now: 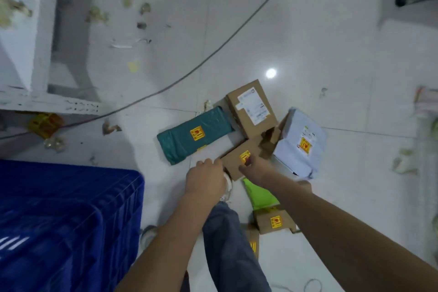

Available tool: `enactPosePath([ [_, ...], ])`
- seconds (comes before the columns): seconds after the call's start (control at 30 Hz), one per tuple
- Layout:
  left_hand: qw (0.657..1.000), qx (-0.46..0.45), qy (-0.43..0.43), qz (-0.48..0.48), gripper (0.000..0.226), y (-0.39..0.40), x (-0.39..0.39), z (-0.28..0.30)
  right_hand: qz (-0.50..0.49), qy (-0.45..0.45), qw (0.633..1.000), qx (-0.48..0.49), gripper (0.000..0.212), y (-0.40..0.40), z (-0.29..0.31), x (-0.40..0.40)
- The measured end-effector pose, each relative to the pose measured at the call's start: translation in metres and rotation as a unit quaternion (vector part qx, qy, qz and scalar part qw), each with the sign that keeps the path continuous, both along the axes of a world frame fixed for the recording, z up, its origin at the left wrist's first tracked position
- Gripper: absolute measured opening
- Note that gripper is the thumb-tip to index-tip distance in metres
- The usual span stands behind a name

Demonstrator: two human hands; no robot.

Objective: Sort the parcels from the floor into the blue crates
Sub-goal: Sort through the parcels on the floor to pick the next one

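A pile of parcels lies on the white tiled floor. A small cardboard box (pixel 237 157) with a yellow sticker sits at its near edge. My right hand (pixel 257 167) rests on top of this box, fingers curled over its near side. My left hand (pixel 205 176) touches the box's left corner, fingers bent. Around it lie a teal bag parcel (pixel 189 135), a larger cardboard box (pixel 252 108) with a white label, and a pale blue-white bag parcel (pixel 302 142). A blue crate (pixel 59 216) stands at lower left.
A green bag parcel (pixel 260 195) and another small cardboard box (pixel 273 221) lie under my right forearm. My leg and shoe (pixel 227 184) stand between my arms. A grey cable (pixel 189 71) crosses the floor. Paper scraps litter the tiles; a white shelf frame is at left.
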State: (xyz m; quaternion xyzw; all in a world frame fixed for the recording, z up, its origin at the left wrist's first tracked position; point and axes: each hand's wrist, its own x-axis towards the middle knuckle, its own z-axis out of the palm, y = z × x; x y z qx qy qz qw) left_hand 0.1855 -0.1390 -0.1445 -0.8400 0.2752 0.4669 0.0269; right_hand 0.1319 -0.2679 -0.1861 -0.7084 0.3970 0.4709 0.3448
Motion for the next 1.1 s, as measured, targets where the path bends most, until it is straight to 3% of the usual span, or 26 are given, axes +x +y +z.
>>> enactPosePath([
  [0.13,0.991,0.041,0.025,-0.124,0.043,-0.026,-0.016,-0.037,0.007,-0.031,0.999,-0.009,0.038,-0.035,-0.016,-0.004],
  [0.23,0.989,0.035,0.039,-0.14,0.039,-0.046,-0.018,-0.057,-0.006,-0.042,0.999,-0.018,0.038,-0.063,-0.033,-0.009],
  [0.3,0.994,0.023,0.056,-0.089,0.035,-0.058,-0.014,-0.07,-0.001,-0.034,0.999,-0.019,0.039,-0.08,-0.046,-0.013],
  [0.4,0.988,0.015,0.13,0.083,0.036,-0.069,0.002,-0.094,-0.005,-0.017,0.999,-0.033,0.037,-0.103,-0.066,-0.016],
  [0.47,0.954,0.009,0.182,0.237,0.03,-0.072,0.017,-0.116,-0.012,-0.018,0.999,-0.046,0.035,-0.115,-0.077,-0.013],
  [0.57,0.867,-0.008,0.245,0.433,0.017,-0.076,0.038,-0.148,-0.032,-0.042,0.996,-0.073,0.035,-0.133,-0.102,-0.009],
  [0.7,0.865,-0.028,0.248,0.435,0.015,-0.089,0.059,-0.199,-0.045,-0.06,0.984,-0.162,0.038,-0.149,-0.151,0.0],
  [0.8,0.841,-0.045,0.263,0.471,0.031,-0.107,0.07,-0.235,-0.094,-0.091,0.971,-0.199,0.049,-0.156,-0.188,0.012],
  [0.9,0.834,-0.047,0.287,0.47,0.062,-0.124,0.072,-0.266,-0.196,-0.109,0.964,-0.145,0.056,-0.159,-0.217,0.028],
  [1.0,0.82,-0.048,0.295,0.488,0.058,-0.139,0.072,-0.287,-0.233,-0.112,0.963,-0.08,0.057,-0.158,-0.237,0.039],
  [1.1,0.781,-0.051,0.296,0.548,0.049,-0.15,0.069,-0.292,-0.225,-0.113,0.966,-0.056,0.055,-0.153,-0.244,0.039],
])
